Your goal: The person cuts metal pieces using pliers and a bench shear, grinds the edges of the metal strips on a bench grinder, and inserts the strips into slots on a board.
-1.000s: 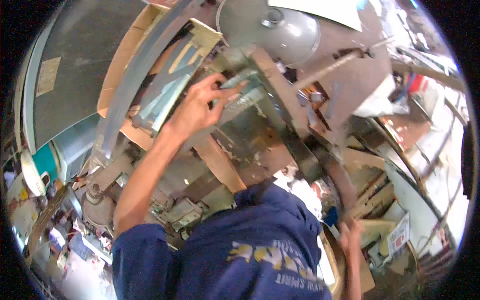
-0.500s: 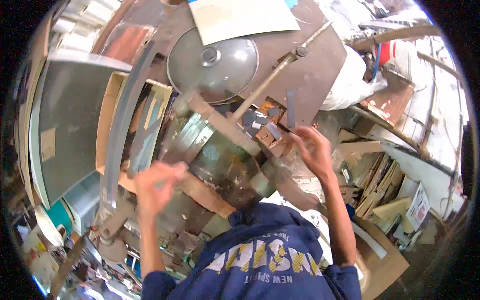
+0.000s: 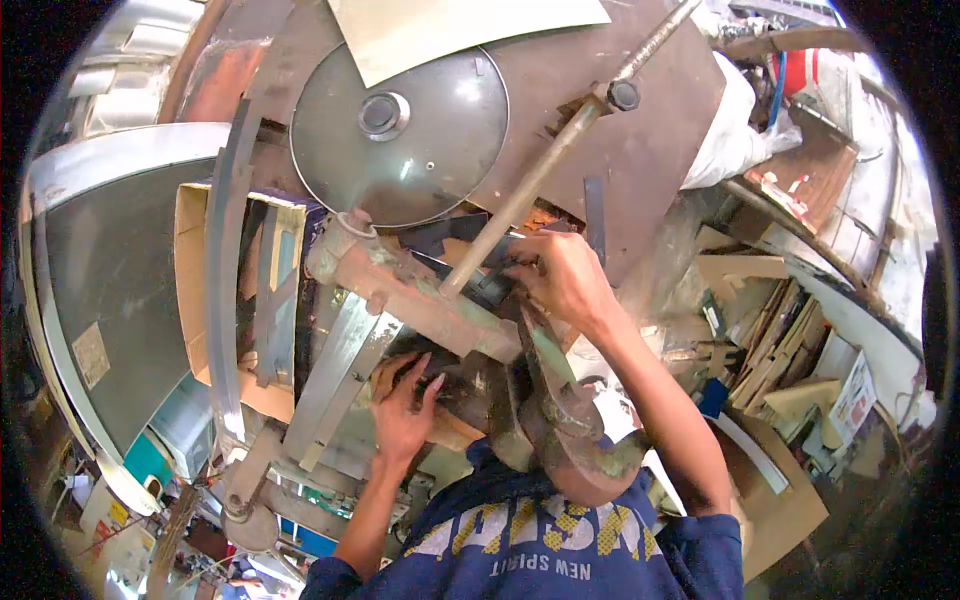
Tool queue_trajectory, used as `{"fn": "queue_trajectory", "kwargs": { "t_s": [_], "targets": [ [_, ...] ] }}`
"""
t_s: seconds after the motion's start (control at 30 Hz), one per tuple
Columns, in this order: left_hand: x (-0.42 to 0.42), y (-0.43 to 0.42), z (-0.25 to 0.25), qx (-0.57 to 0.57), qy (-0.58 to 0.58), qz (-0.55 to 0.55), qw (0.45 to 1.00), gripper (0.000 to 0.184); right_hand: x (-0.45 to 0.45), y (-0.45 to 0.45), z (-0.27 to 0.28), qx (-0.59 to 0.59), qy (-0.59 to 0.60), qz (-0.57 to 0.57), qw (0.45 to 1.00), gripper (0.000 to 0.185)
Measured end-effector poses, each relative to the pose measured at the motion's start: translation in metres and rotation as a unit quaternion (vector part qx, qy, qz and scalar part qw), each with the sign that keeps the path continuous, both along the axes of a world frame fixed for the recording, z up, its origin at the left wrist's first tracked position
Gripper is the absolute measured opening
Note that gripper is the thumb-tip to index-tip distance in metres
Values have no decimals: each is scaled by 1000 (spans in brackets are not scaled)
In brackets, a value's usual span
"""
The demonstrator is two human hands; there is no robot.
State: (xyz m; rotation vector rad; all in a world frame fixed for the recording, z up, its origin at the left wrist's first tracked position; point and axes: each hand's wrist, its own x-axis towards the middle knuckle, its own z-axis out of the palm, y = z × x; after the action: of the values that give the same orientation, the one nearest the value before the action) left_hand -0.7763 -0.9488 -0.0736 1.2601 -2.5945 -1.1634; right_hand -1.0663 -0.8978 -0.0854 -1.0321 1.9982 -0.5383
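My left hand [image 3: 403, 408] is beside the lower side of a heavy, worn metal machine [image 3: 420, 300], its fingers apart and reaching into shadow beneath the crossbar. No object shows in it. On the other side of the crossbar, my right hand [image 3: 562, 282] has its fingertips pinched together over small dark flat pieces [image 3: 490, 288]. A thin light tip shows at its fingers, but what they grip is mostly hidden. A long metal rod [image 3: 530, 195] with a round knob slants up from the crossbar, just left of my right hand.
A round glass lid [image 3: 400, 170] lies behind the machine, partly under a pale sheet [image 3: 460, 35]. A dark narrow strip [image 3: 595, 215] rests on the brown tabletop [image 3: 640, 130]. Left stands a cardboard box [image 3: 195, 290] with long strips. Wood offcuts [image 3: 775, 340] are stacked right.
Both hands have moved in to the machine, my left hand rightward and down, my right hand leftward. The crossbar has shifted in view, and the view itself has moved.
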Motion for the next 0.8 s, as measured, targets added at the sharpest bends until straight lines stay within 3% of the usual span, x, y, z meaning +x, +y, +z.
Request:
{"fn": "queue_trajectory", "kwargs": {
  "t_s": [0.03,0.1,0.17,0.23,0.27,0.3,0.37,0.47,0.53,0.57,0.63,0.7,0.77,0.8],
  "targets": [
    [0,1,0,-1,-16,12,1000,31,0,-2,-1,3,-6,-4,1000,32],
    [-3,6,-5,6,-8,7,1000,30,3,-10,-3,-117,-1,127,985,41],
    [-6,11,-5,10,4,4,1000,28,8,-23,-7,-93,33,180,979,46],
    [-10,12,-1,3,6,-12,1000,27,11,-36,-4,1,125,282,951,39],
    [-8,13,3,-2,3,-15,1000,27,17,-31,-17,-77,129,227,962,31],
    [-6,15,7,13,6,-26,1000,26,16,-28,-19,-83,129,224,962,31],
    [-3,21,24,20,11,-39,999,25,3,-15,-17,-230,17,131,964,22],
    [25,67,35,270,26,-24,962,21,-20,21,16,-215,-191,-156,945,13],
    [1,90,53,442,9,-113,890,19,-35,65,53,-256,-293,-306,869,14],
    [-50,84,103,472,-51,-250,844,20,-39,91,74,-266,-271,-321,867,14],
    [-96,110,125,588,58,-364,720,29,-37,153,115,-313,-297,-436,789,18],
    [-135,143,152,615,63,-422,663,39,-21,221,151,-358,-286,-494,739,21],
    [-155,187,175,579,0,-325,747,44,8,283,177,-412,-175,-544,709,18],
    [-165,211,176,467,115,-327,814,41,26,316,193,-397,-135,-581,697,15]
  ]
}}
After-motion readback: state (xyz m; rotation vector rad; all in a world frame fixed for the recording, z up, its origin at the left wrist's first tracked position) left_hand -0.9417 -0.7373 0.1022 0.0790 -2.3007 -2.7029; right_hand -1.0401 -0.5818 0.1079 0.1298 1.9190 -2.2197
